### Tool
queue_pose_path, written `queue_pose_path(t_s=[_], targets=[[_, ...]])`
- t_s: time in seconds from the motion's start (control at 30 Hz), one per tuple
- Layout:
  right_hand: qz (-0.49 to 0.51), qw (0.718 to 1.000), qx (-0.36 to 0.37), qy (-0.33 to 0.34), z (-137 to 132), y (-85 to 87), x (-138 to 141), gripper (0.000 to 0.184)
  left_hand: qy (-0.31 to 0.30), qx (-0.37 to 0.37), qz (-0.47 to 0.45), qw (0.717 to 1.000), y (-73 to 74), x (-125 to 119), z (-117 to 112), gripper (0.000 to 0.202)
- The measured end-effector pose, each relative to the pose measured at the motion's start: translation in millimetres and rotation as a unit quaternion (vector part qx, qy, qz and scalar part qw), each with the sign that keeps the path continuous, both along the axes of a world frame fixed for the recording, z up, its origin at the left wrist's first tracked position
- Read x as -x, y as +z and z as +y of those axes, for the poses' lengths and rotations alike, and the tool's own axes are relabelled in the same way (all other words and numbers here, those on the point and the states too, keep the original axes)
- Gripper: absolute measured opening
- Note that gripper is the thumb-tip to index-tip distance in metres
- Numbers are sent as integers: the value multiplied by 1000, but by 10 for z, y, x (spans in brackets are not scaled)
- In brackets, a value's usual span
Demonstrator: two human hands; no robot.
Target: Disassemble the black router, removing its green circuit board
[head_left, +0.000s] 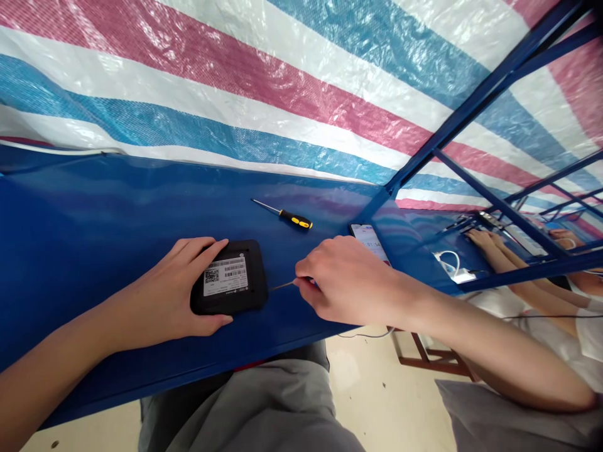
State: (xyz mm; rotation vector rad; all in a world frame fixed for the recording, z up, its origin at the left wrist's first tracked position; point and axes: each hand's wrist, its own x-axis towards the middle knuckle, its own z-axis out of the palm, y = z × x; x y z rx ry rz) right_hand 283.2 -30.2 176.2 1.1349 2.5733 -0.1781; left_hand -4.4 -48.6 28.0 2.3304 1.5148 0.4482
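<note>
A flat black electronic box [257,270] with rounded corners lies on the blue table, its white label with a QR code facing up. My left hand [188,289] grips it from the left, thumb along the near side and fingers over the far side. In my right hand [330,279], thumb and forefinger pinch a thin, light-coloured stick-like tool [282,286]. Its tip meets the right edge of the box; I cannot tell whether it goes inside. Beyond the hands lies a screwdriver [296,219] with a black and yellow handle, pointing away to the left.
A phone [370,242] with a lit screen lies past my right wrist. Blue frame bars [452,125] rise at the right. Further right, another person's hands [485,238] rest near a white cable [452,267]. Striped plastic sheeting [235,75] hangs behind the table [94,238].
</note>
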Motion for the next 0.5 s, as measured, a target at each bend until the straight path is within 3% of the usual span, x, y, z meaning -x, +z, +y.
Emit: queue_pose_path(t_s=[0.23, 0.5], targets=[[2, 1000, -13, 15, 21, -25, 58, 28, -8, -31, -9, 999, -50, -4, 8, 110], [-34, 999, 0, 16, 72, 76, 215, 13, -16, -24, 7, 1000, -76, 35, 34, 116]])
